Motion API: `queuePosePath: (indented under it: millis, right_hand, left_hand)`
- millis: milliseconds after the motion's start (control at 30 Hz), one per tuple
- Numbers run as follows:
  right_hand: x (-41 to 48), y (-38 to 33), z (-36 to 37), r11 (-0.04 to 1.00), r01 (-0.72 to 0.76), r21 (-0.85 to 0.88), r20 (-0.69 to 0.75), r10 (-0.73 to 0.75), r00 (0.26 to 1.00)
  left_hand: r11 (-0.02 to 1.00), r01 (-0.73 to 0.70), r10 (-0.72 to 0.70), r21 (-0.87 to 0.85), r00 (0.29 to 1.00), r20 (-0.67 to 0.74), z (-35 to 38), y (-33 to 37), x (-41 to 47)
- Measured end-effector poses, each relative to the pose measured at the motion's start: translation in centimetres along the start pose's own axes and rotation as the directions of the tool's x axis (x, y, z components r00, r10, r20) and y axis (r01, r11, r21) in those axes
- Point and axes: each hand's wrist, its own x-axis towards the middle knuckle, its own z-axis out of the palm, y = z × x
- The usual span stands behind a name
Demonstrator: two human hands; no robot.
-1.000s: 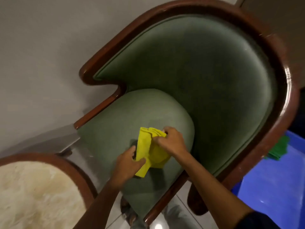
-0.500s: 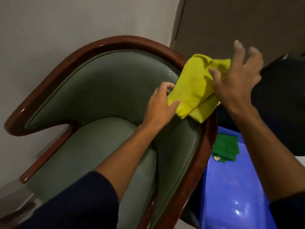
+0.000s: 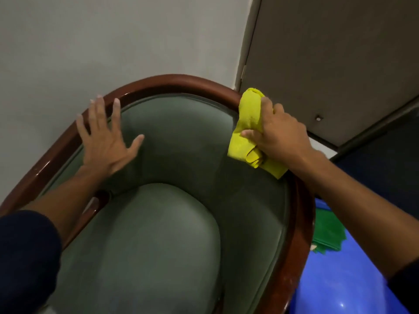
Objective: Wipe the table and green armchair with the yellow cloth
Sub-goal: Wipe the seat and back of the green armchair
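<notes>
The green armchair [image 3: 181,189] fills my view, its curved back close to the wall [image 3: 113,37] and its polished wooden rim [image 3: 172,81] arcing from my left round to my right. I judge that the rim is the step in hand, and that it wipes best in one long stroke along the curve, with the cloth kept flat against the wood. Room is tight: the wall sits just behind the chair's crest, a door [image 3: 340,53] stands beyond its right shoulder, and a blue bin [image 3: 340,279] with a green cloth [image 3: 326,232] crowds the right arm, so I reckon the freer path runs leftward over the top. My right hand [image 3: 281,139] is closed around the bunched yellow cloth [image 3: 247,123], pressing it onto the rim's upper right bend. My left hand [image 3: 105,141] is spread wide and holds nothing, over the left side of the backrest and rim. No table is in view.
</notes>
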Motion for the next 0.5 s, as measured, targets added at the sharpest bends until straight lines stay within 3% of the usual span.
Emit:
queuePosePath:
  millis: [167,400,500]
  right_hand:
    - [5.3,-3.5,-0.6,0.985,0.168,-0.033,0.026,-0.167,0.986]
    - [12.1,-9.9,1.0,0.905,0.419,-0.073,0.057,-0.416,0.908]
    - [12.3,-12.3,1.3,0.853,0.505,-0.134,-0.027,-0.512,0.858]
  left_hand:
    - [0.999,-0.039,0.039,-0.003,0.999,-0.025,0.2,-0.3,-0.1]
    - [0.998,-0.069,0.069,-0.013,0.998,-0.011,0.1,0.5,-0.1]
    - [0.995,-0.022,0.023,-0.102,1.000,0.006,-1.6,1.6,0.0]
